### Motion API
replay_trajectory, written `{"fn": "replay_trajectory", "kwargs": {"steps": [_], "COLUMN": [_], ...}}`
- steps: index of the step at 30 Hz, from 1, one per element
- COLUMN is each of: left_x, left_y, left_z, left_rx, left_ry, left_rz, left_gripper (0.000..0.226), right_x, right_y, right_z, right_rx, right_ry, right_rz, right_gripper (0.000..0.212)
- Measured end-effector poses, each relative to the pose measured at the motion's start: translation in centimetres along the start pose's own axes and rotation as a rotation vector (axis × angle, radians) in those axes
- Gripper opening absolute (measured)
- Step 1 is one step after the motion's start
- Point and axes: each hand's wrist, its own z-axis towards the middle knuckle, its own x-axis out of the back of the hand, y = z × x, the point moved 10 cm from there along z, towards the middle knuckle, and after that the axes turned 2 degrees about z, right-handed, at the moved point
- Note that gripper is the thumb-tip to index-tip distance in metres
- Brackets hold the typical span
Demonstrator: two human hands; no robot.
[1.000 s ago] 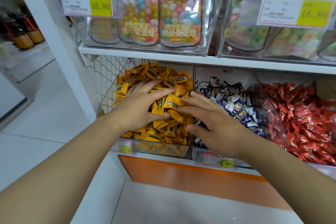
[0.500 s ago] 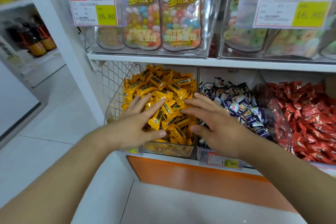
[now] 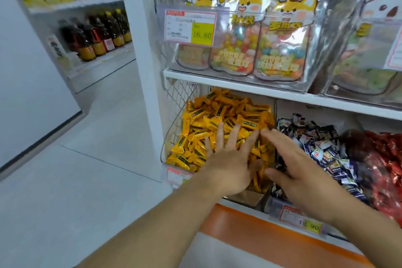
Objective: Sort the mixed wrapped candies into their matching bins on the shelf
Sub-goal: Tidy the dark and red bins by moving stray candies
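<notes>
**Both hands spread flat over the yellow candy bin, lower shelf**

The left hand (image 3: 228, 159) lies palm-down on the heap of yellow-wrapped candies with dark labels (image 3: 217, 115), fingers (image 3: 219, 135) straight and fanned apart, gripping nothing. The right hand (image 3: 304, 172) is just beside it, also palm-down, fingers extended with tips at the right edge of the yellow heap and the thumb pointing toward the left hand; it holds nothing. Motion blur softens both hands.

The yellow candies fill the leftmost clear plastic bin (image 3: 250, 198) on the lower white shelf (image 3: 239, 204), against a wire mesh side panel (image 3: 180, 104). The adjoining bin holds dark blue and white wrapped candies (image 3: 326, 150); further right lies a heap of red-wrapped candies (image 3: 385, 169). A price tag reading 19.90 (image 3: 304, 221) is fixed to the shelf front below the right wrist.

On the upper shelf stand clear pouches of multicoloured round sweets printed with a cartoon fox (image 3: 280, 50), beside a tag reading 16.80 (image 3: 191, 28). Dark bottles (image 3: 97, 35) line a separate shelf at left, above the pale tiled floor (image 3: 76, 180).
</notes>
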Motion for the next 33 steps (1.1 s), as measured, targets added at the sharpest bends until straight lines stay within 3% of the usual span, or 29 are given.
{"fn": "replay_trajectory", "kwargs": {"steps": [8, 13, 19, 33], "left_x": [1.7, 4.5, 1.8, 0.6], "left_y": [0.0, -1.2, -5.1, 0.1], "left_z": [-1.1, -2.3, -2.1, -0.1], "left_rx": [-0.003, 0.046, 0.314, 0.225], "left_ry": [0.096, 0.215, 0.055, 0.085], "left_rz": [-0.017, 0.12, -0.027, -0.055], "left_gripper": [0.077, 0.089, 0.104, 0.086], "right_x": [-0.6, -0.5, -0.5, -0.5], "right_y": [0.6, 0.9, 0.9, 0.2], "right_z": [0.0, -0.1, -0.2, -0.1], "right_rx": [-0.007, 0.004, -0.002, -0.017], "right_ry": [-0.017, -0.01, -0.007, -0.014], "right_rz": [0.01, 0.019, 0.015, 0.035], "right_gripper": [0.077, 0.075, 0.075, 0.074]}}
